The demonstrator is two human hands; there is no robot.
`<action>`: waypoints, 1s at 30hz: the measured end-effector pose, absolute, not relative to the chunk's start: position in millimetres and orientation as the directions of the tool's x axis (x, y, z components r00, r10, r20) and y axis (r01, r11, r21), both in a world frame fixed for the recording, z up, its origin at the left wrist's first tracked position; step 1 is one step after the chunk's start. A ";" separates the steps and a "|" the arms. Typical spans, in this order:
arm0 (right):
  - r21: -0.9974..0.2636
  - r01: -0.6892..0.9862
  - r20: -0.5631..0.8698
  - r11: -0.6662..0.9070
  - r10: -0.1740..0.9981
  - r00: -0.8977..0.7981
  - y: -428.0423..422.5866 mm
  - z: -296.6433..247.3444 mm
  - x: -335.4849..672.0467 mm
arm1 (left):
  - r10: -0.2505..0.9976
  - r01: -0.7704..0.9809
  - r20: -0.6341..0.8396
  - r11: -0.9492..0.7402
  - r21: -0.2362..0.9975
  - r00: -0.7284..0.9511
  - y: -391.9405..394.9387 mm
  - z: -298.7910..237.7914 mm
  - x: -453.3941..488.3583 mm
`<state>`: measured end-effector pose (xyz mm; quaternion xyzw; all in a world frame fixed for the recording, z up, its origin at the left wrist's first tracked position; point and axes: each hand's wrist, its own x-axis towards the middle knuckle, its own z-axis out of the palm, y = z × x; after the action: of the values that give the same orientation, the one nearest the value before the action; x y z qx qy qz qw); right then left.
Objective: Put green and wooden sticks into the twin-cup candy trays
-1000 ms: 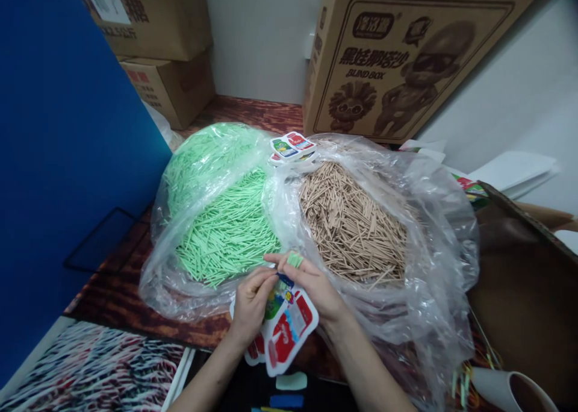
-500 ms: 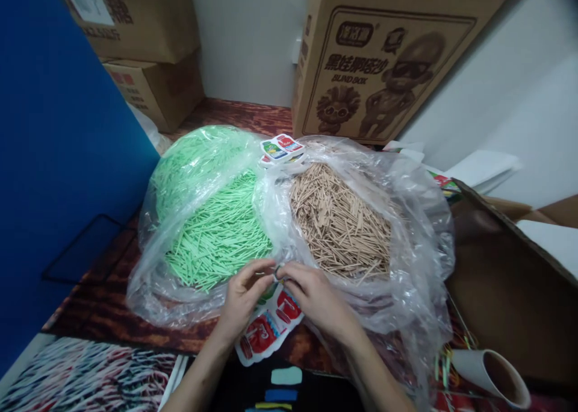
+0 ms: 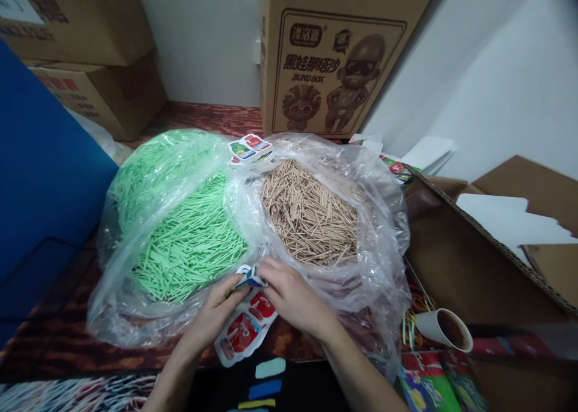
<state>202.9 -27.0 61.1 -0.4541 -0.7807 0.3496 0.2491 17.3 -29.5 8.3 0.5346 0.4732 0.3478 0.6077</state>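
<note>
Between my two hands is a flat printed packet (image 3: 244,330) with a wavy white border and red jar-like pictures. Its lower part hangs down toward my body. The blue and white upper end is bent up between the fingertips. My left hand (image 3: 217,306) pinches that end from the left, thumb on the near side. My right hand (image 3: 291,294) grips it from the right, hiding part of it. Just beyond the hands lie an open clear bag of light green sticks (image 3: 194,237) and another of brown sticks (image 3: 313,216).
Similar printed packets (image 3: 250,148) lie stacked between the bags. A large carton (image 3: 334,68) stands behind, other cartons (image 3: 90,93) at back left. On the right are an open cardboard box (image 3: 469,267) and a paper cup (image 3: 445,329) on its side. A blue panel (image 3: 45,189) borders the left.
The view has swung right, so the things appear further left. My fingers have spread apart along the packet's upper end, and more of its blue and white part shows.
</note>
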 end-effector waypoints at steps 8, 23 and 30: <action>-0.841 0.449 0.093 0.301 0.899 -0.429 -28.5 58.1 204.8 | 0.902 0.013 -0.313 0.324 0.946 0.299 -47.3 -6.8 35.9; -0.825 0.532 0.052 0.189 0.964 -0.262 -32.9 53.2 209.1 | 0.928 0.023 -0.284 0.287 0.958 0.242 -40.9 -3.6 29.3; -0.863 0.468 0.144 0.187 0.981 -0.126 -39.0 29.9 201.2 | 0.949 0.064 -0.237 0.228 0.971 0.207 -43.7 0.9 30.4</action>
<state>201.2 -39.0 29.9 -0.5409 -0.6701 0.3375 0.3801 30.4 -43.7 0.9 0.4980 0.5087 0.3713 0.5961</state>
